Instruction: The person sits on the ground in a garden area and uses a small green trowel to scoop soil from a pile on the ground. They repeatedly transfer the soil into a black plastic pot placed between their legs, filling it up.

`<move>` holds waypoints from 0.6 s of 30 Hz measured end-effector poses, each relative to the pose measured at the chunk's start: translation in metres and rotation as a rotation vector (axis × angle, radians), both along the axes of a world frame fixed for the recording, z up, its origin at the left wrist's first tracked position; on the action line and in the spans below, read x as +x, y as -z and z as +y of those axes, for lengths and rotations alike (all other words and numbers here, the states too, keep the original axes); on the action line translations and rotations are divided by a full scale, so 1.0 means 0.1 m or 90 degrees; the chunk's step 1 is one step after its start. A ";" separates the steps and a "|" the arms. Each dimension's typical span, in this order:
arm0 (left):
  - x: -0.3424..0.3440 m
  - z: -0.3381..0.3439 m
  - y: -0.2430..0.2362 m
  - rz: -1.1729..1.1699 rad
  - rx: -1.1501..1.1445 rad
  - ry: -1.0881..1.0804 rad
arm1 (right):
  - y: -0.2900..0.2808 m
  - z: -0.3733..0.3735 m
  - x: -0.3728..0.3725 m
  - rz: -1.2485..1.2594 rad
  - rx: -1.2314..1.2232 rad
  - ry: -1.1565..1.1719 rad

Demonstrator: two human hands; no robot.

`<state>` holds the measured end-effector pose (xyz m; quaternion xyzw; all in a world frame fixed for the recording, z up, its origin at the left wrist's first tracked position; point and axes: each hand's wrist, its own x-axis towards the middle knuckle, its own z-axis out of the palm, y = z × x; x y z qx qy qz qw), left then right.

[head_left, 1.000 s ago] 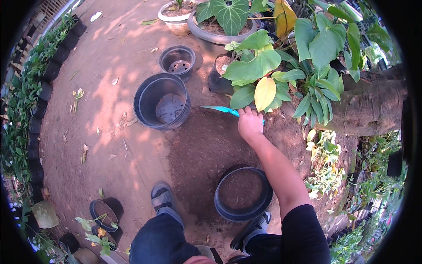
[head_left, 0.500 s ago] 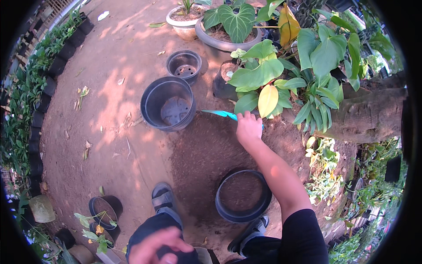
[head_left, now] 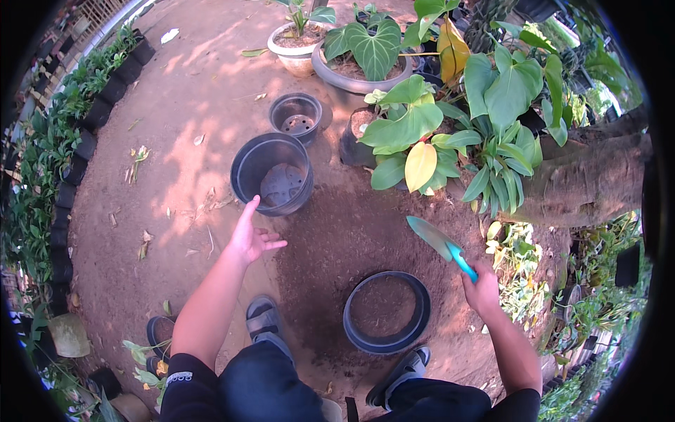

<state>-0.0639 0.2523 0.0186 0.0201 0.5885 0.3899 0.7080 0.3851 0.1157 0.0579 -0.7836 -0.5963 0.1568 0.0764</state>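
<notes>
My right hand (head_left: 481, 287) is wrapped round the turquoise handle of a garden trowel (head_left: 439, 243), whose blade points up and left over the soil. Fingers spread, my left hand (head_left: 252, 238) reaches to the near edge of a large black plant pot (head_left: 242, 181). The thumb overlaps the pot's lower rim; whether it touches I cannot tell. That pot lies tipped so its bare inside and ribbed base show. Just behind it is a smaller black pot (head_left: 274, 112) with drainage holes. Between my feet and the dark soil stands a round black pot (head_left: 351, 323) filled with brown soil.
Leafy plants (head_left: 415, 116) and a thick tree trunk (head_left: 583, 179) border the right side. A white pot (head_left: 297, 60) and a wide grey planter (head_left: 365, 86) stand at the back. Rows of potted plants (head_left: 42, 176) line the left. My sandalled foot (head_left: 264, 318) is beside the dark soil (head_left: 320, 260).
My right hand has drawn the trowel back to the right, away from the large pot. My left hand has moved up from my lap to that pot's rim.
</notes>
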 end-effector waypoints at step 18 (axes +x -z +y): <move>-0.29 0.20 0.80 0.133 0.221 -0.049 | 0.95 -0.42 0.35 0.325 -0.149 0.345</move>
